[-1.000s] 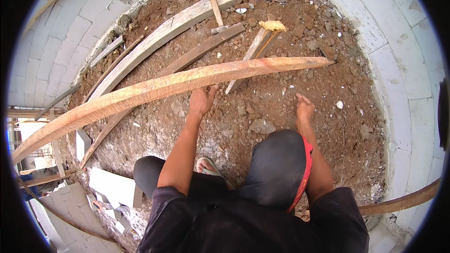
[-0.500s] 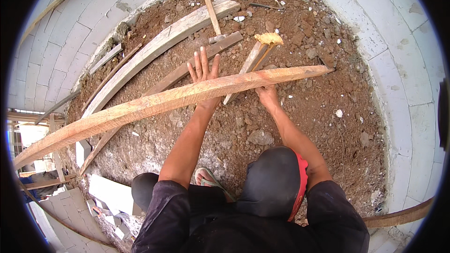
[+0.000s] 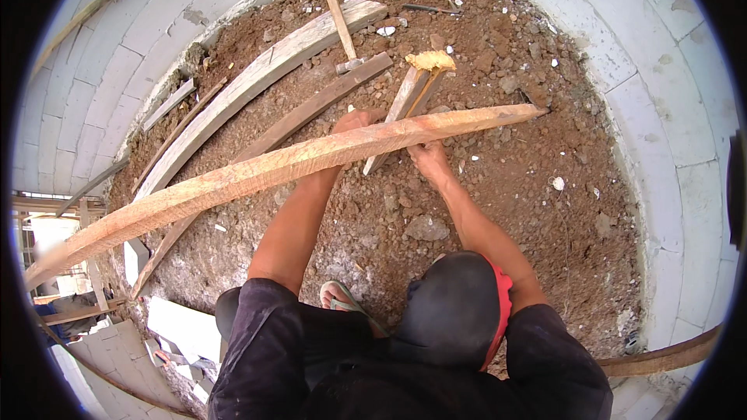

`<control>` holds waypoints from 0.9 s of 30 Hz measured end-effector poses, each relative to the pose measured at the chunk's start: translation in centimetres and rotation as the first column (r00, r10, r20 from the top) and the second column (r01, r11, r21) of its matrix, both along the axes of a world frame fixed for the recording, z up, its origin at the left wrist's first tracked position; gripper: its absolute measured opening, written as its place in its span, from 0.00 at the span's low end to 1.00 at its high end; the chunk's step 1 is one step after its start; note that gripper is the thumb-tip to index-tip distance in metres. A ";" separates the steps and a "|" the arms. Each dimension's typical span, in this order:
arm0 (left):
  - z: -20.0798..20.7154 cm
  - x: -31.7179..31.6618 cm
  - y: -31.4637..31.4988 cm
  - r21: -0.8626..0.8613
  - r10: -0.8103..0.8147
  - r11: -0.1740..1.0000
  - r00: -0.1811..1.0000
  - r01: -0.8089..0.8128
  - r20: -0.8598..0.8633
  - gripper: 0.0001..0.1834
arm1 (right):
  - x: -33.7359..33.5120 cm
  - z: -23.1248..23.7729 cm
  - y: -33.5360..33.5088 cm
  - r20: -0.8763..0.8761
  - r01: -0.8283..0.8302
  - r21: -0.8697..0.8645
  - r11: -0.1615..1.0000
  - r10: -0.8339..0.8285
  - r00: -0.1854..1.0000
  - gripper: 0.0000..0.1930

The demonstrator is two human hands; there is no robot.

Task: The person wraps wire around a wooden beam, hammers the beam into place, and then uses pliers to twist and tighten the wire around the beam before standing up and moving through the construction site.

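A long rough-sawn timber beam [image 3: 257,163] slants across the view, over my forearms. My left hand [image 3: 359,118] is behind the beam, its knuckles showing along the far edge. Its fingers are curled toward a wooden stake [image 3: 405,95] with a frayed yellowish top; whether they touch it is hidden. My right hand [image 3: 428,154] is closed at the beam's near edge, just right of the stake's lower end. The beam hides most of its fingers, and what they hold cannot be made out.
Beyond the beam lie a hammer [image 3: 341,27], a thick pale plank [image 3: 257,78] and a narrower brown board [image 3: 311,105] on rubbly soil. Dark metal bars [image 3: 432,8] lie farther off. Pale block walls [image 3: 646,117] enclose the ground. White block pieces [image 3: 183,327] lie at lower left.
My left hand has gone from spread fingers above the beam to curled fingers behind it, close to the stake. The right hand stays at the beam's near edge. The view has shifted slightly.
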State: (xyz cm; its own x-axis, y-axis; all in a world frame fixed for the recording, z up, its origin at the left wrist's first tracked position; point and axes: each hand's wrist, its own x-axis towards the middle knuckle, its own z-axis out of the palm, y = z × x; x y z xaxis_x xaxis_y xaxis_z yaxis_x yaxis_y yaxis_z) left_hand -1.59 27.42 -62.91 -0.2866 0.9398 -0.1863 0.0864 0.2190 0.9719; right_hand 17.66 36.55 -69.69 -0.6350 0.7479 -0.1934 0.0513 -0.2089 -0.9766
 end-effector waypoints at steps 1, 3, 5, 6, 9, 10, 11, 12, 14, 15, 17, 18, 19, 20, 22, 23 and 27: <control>1.6 0.8 0.5 0.000 0.040 0.999 0.912 -0.043 -0.409 0.09 | 0.4 0.5 0.1 0.054 -0.011 0.028 1.000 0.010 0.998 0.14; 3.5 1.6 0.5 0.018 0.069 0.996 0.658 -0.084 -0.749 0.08 | 1.3 0.8 -0.1 0.103 -0.025 0.055 0.998 0.019 0.994 0.14; 3.8 1.8 -0.7 0.253 0.443 0.896 0.693 -0.365 -0.568 0.09 | 3.6 -0.5 -0.3 0.141 -0.119 0.344 0.932 0.074 0.987 0.12; 3.1 1.9 -1.9 0.288 0.510 0.860 0.679 -0.422 -0.529 0.08 | 4.5 -0.6 -0.7 0.151 -0.148 0.433 0.889 0.091 0.984 0.12; 2.1 5.1 -6.6 0.411 0.620 0.784 0.635 -0.466 -0.462 0.09 | 6.1 1.8 -3.3 0.267 -0.089 0.441 0.893 -0.036 0.963 0.12; 2.0 6.6 -7.8 0.408 0.618 0.785 0.636 -0.467 -0.462 0.09 | 6.7 3.3 -3.7 0.233 -0.035 0.448 0.893 -0.079 0.969 0.11; 1.9 8.1 -9.1 0.131 0.566 0.819 0.752 -0.558 -0.338 0.08 | 7.2 3.9 -4.1 0.199 0.018 0.453 0.891 -0.120 0.973 0.11; 2.4 9.8 -9.3 -0.156 0.532 0.816 0.829 -0.557 -0.172 0.08 | 7.9 3.1 -3.7 0.265 0.003 0.502 0.865 -0.157 0.952 0.10; 3.7 13.0 -9.2 -0.116 0.556 0.827 0.830 -0.550 0.032 0.10 | 8.7 2.9 -4.3 0.227 0.014 0.558 0.830 -0.169 0.959 0.10; 4.4 13.8 -9.4 -0.062 0.546 0.834 0.805 -0.548 0.232 0.12 | 8.8 3.8 -4.8 0.178 0.037 0.616 0.787 -0.185 0.967 0.10; 4.8 12.4 -10.3 -0.136 0.545 0.838 0.810 -0.528 0.216 0.13 | 8.9 5.4 -6.2 0.112 0.071 0.618 0.783 -0.177 0.978 0.11; 5.2 11.1 -11.1 -0.141 0.483 0.874 0.865 -0.465 0.136 0.12 | 8.5 7.7 -7.1 0.139 0.050 0.435 0.899 -0.123 0.983 0.13; 6.1 10.6 -11.0 -0.151 0.403 0.908 0.913 -0.390 0.063 0.12 | 8.5 9.0 -7.6 0.163 0.032 0.236 0.971 -0.072 0.984 0.14; 6.8 10.4 -11.1 -0.166 0.448 0.884 0.894 -0.438 0.025 0.14 | 8.6 8.8 -8.0 0.159 0.024 0.237 0.971 -0.063 0.985 0.14; 7.8 11.1 -10.3 -0.166 0.417 0.904 0.901 -0.395 0.124 0.15 | 9.6 7.6 -8.0 0.115 -0.030 0.352 0.936 -0.011 0.993 0.16; 8.1 11.1 -10.2 -0.171 0.386 0.919 0.897 -0.354 0.216 0.16 | 9.9 6.9 -8.1 0.115 -0.034 0.356 0.934 -0.008 0.993 0.16; 7.2 11.6 -10.5 -0.270 0.537 0.842 0.680 -0.467 0.500 0.18 | 10.7 4.6 -9.0 0.139 -0.030 0.534 0.845 -0.053 0.989 0.17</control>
